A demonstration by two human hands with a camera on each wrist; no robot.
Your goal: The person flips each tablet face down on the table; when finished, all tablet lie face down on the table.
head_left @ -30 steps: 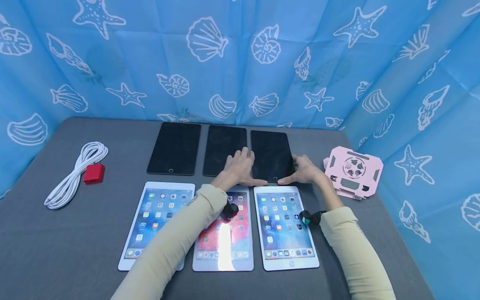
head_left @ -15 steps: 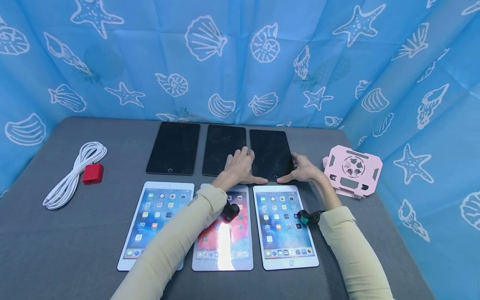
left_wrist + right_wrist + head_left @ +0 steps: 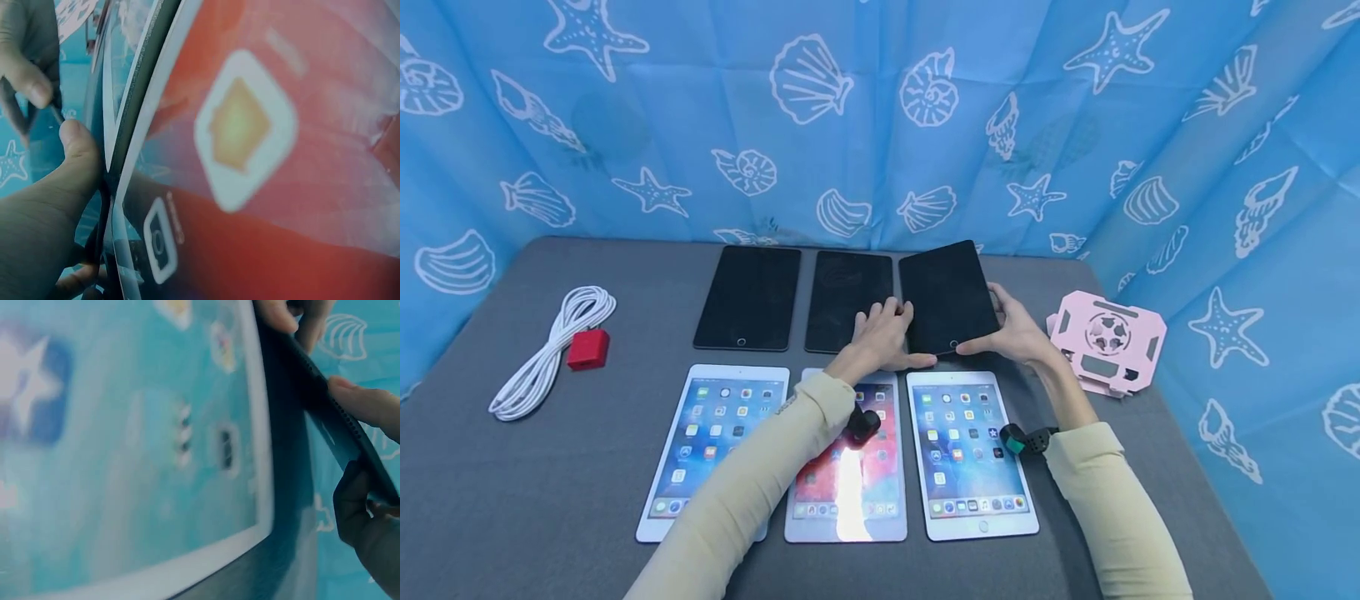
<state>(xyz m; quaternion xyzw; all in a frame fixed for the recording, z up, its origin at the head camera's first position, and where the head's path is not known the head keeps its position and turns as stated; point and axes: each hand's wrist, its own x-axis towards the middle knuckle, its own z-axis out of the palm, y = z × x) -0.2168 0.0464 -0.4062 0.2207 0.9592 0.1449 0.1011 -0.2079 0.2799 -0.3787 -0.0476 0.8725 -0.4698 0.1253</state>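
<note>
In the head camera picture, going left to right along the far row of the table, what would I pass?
White cable with red plug → dark tablet → second dark tablet → third dark tablet, held by both hands → pink stand.

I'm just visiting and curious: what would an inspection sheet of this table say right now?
Surface: grey table, cloth-like top.
Job's things: black tablet at the right of the back row, its near edge lifted off the table, screen dark.
Clutter: two more dark tablets lying flat; three lit white tablets in the front row; pink stand; red charger block.
Grippers: left hand holds the lifted tablet's left near corner; right hand grips its right edge.
Cables: coiled white cable beside the charger block.
Surroundings: blue curtain with shells and starfish.
</note>
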